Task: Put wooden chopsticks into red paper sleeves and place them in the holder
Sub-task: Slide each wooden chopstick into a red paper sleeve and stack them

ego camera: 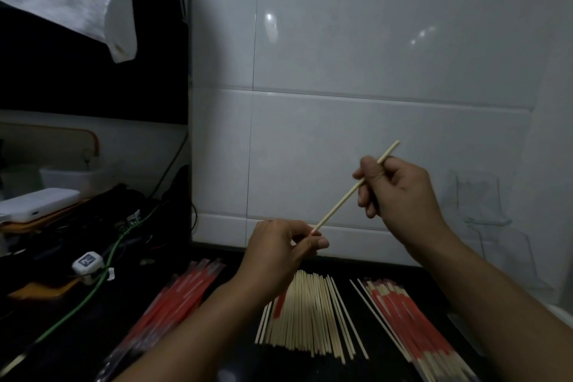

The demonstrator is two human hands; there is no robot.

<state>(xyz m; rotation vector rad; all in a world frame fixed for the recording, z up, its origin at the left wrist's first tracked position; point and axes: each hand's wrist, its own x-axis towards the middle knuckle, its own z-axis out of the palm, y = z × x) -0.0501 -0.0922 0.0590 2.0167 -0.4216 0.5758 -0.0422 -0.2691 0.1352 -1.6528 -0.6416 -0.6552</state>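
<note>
Nearest me on the dark tabletop (387,363) lie three groups: empty red sleeves (173,304) at near left, bare wooden chopsticks (310,316) in the middle, and already sleeved chopsticks (409,322) at near right. A holder I cannot make out with certainty.

Above the middle pile, my left hand (279,253) has its fingers curled, pinching the lower tip of one chopstick (344,200). Whether it also holds a sleeve I cannot tell.

Farther and to the right, my right hand (400,192) grips the same chopstick near its upper end, fingers curled round it; the stick slants up toward the white tiled wall (372,56).

Procedure, as I judge it: keep the stick straight, align the narrow tip with the sleeve mouth, and feed it slowly so the paper does not crumple.
</note>
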